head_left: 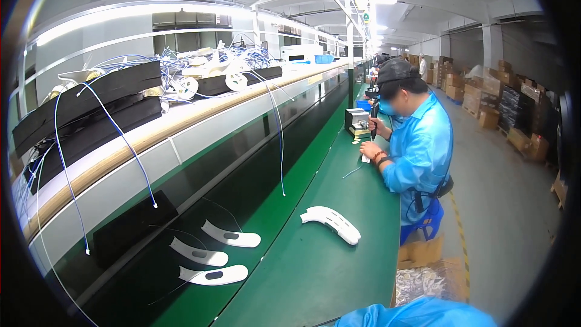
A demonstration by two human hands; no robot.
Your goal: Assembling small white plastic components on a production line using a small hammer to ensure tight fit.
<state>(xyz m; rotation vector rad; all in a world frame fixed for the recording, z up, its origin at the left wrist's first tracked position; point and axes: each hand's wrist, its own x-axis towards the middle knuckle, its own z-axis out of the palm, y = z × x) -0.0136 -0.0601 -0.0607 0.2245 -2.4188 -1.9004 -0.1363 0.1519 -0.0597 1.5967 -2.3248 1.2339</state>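
Observation:
A blue sleeve (417,313) comes in at the lower edge; neither of my hands shows. Ahead of it, a white curved plastic housing (331,223) with slots along it lies alone on the green bench top (302,272). To the left, three white curved shells lie in a loose group: the rear shell (233,236), the middle shell (200,253) and the front shell (215,275). Each has a dark oval on it, and thin wires trail close by.
Blue-and-white cables (126,139) hang off a raised shelf (200,112) with black foam blocks (91,106). Farther along the bench, a co-worker in blue (420,139) holds a dark screwdriver-like tool (374,118) near a grey metal device (357,122). An open carton (426,275) stands beside the bench.

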